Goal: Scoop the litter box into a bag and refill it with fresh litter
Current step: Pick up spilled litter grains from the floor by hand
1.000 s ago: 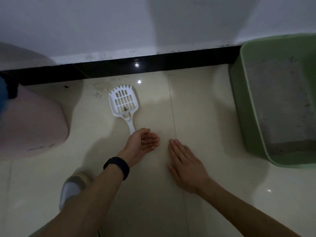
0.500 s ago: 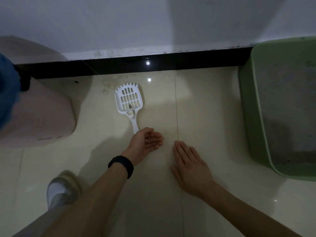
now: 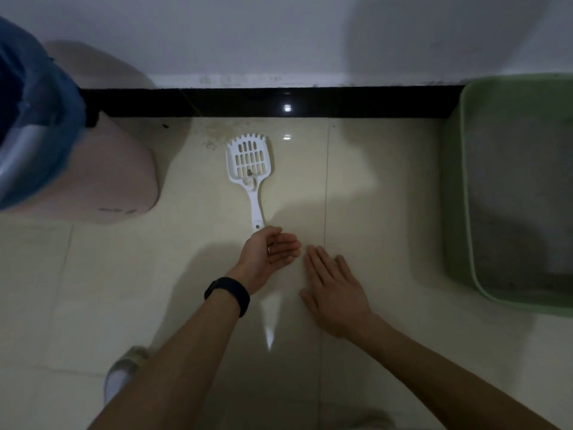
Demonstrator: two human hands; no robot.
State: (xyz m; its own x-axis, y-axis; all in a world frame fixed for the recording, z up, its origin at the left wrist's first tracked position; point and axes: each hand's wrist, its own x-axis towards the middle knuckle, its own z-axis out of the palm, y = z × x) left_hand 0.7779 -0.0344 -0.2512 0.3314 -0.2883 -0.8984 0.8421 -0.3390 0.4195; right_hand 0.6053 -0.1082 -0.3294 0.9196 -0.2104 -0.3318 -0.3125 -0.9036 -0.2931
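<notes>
Left hand point(image 3: 268, 254): cupping loosely upward, hiding handle tip of white slotted plastic scoop point(image 3: 250, 164).
Right hand point(image 3: 333, 285): lying flat, fingers straight.
Green plastic litter box point(image 3: 459, 212): running off-frame.

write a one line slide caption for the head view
Left hand cupped near the white scoop, right hand flat on the tile floor, green litter box at right.

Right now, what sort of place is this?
Most likely a home's cat corner: a green litter box stands on glossy cream floor tiles by a white wall, a white slotted scoop lies on the tiles, and a pink bin lined with a blue bag stands to the left.
</notes>
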